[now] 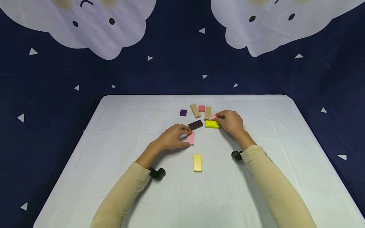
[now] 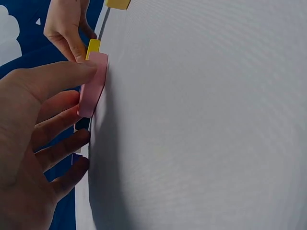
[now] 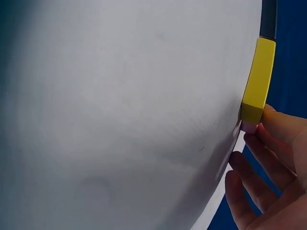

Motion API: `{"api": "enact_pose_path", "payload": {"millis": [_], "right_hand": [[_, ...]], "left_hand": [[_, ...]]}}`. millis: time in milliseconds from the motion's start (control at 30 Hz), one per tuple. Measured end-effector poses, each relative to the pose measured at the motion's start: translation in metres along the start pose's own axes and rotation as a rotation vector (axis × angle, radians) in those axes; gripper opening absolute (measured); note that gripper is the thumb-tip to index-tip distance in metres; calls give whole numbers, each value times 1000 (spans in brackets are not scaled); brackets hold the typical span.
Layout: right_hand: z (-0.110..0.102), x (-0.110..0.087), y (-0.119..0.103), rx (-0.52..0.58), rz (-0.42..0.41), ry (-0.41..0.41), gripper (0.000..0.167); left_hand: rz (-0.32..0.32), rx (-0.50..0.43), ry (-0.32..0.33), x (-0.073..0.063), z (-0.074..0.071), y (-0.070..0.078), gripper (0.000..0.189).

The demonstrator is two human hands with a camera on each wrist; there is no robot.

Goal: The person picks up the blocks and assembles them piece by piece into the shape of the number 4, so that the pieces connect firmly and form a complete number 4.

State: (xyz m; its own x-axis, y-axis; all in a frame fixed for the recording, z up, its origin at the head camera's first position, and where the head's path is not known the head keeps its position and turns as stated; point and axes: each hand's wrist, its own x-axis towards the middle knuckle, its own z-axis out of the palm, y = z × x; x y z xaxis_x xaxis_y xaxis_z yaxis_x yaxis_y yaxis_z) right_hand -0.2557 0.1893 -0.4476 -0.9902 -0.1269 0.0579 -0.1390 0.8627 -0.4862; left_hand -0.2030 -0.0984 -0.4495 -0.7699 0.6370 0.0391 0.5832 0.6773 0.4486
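My left hand (image 1: 174,136) holds a pink block (image 1: 191,138) between thumb and index finger, down on the white table. In the left wrist view that pink block (image 2: 93,86) shows its broad side under the thumb, and the other fingers are spread. Farther back, my right hand (image 1: 231,122) pinches a small pink block (image 1: 213,117), mostly covered by the fingertips. Right in front of it lies a bright yellow block (image 1: 212,124). The right wrist view shows the yellow block (image 3: 259,79) hiding most of the small pink block (image 3: 249,127). A dark brown block (image 1: 195,124) lies between the hands.
Two tan wooden blocks (image 1: 195,111), a coral-red block (image 1: 201,108) and a dark purple block (image 1: 183,112) lie toward the table's back edge. Nearer the front is a pale yellow block (image 1: 197,163). A dark blue cloth with clouds hangs behind the white table (image 1: 214,196).
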Motion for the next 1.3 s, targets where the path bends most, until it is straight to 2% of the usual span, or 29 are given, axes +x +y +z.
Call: {"api": "enact_pose_path", "payload": {"millis": [167, 500, 767, 1000, 1300], "right_hand": [[-2, 0, -1, -24, 7, 12, 30], [2, 2, 3, 23, 56, 4, 29], [3, 3, 3, 55, 41, 19, 29], [2, 5, 0, 107, 67, 12, 28], [3, 4, 1, 94, 73, 16, 29]], "left_hand": [[5, -24, 7, 1, 0, 1, 55], [-23, -30, -1, 1, 2, 0, 57], [-42, -50, 2, 3, 4, -2, 57], [-36, -60, 22, 3, 3, -3, 57], [-42, -66, 24, 3, 5, -3, 58]]}}
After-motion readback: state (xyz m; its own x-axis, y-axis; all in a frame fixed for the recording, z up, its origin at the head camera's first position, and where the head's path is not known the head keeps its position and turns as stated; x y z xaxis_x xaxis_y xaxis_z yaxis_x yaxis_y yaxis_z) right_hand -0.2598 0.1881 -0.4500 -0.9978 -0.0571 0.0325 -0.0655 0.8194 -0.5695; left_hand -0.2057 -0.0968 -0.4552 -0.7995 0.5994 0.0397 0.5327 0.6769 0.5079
